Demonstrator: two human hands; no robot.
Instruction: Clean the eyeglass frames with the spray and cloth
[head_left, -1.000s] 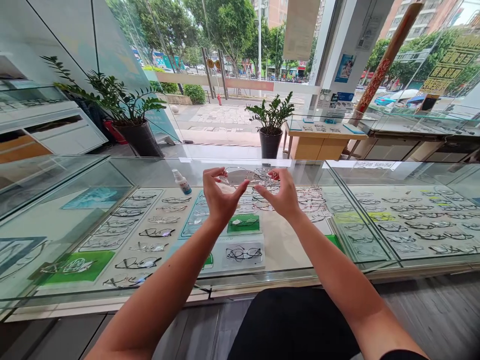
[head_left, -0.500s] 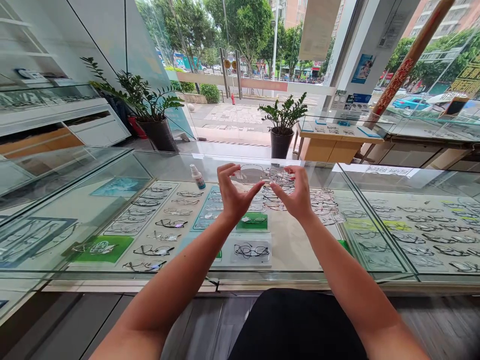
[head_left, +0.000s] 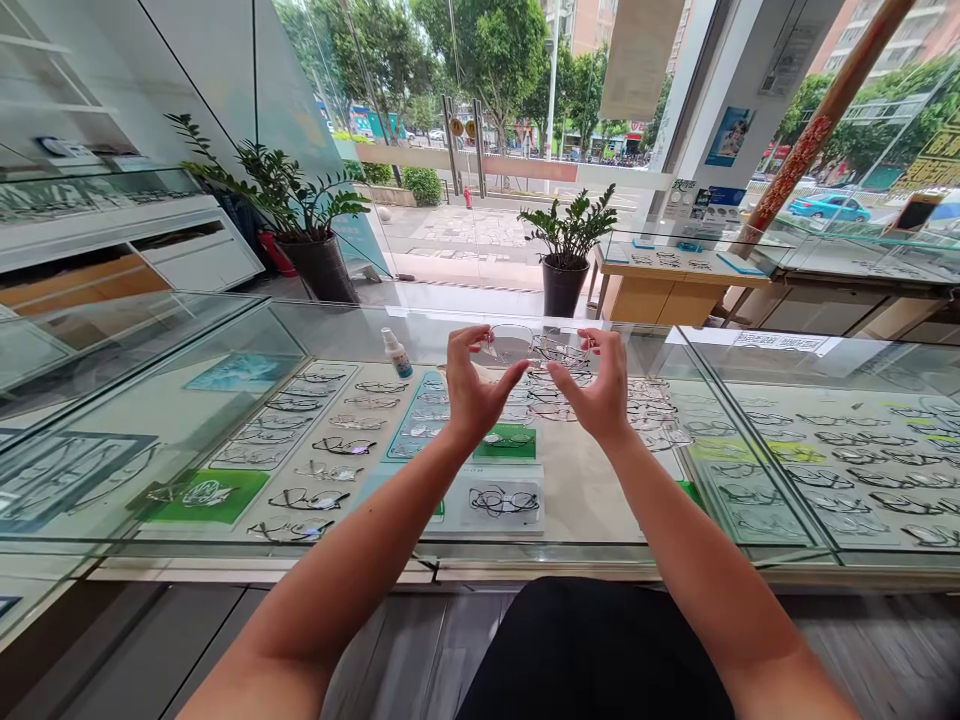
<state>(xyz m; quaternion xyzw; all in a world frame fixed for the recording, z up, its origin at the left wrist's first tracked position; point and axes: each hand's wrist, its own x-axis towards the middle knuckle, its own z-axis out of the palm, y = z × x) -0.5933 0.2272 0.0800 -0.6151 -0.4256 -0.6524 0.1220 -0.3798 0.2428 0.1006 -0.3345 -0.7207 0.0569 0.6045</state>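
Note:
A pair of thin-rimmed eyeglasses (head_left: 513, 346) is held up above the glass counter between my two hands. My left hand (head_left: 472, 380) is closed on its left side, fingers at the upper edge and thumb reaching toward the middle below. On the opposite side my right hand (head_left: 600, 385) grips it the same way, thumb pointing inward. The right lens is hard to pick out against the frames in the case behind it. A white spray bottle (head_left: 396, 353) with a blue lower part stands on the counter, left of my left hand.
The glass display case (head_left: 592, 500) spans the space before me, with rows of eyeglasses inside. Green cards (head_left: 510, 441) and a boxed pair of glasses (head_left: 504, 500) lie within it. Beyond stand potted plants (head_left: 564, 285), a wooden table (head_left: 660, 298) and the shop window.
Both hands have shifted slightly to the right with the eyeglasses, which look a little more tilted. The hold stays the same, and the view has barely moved.

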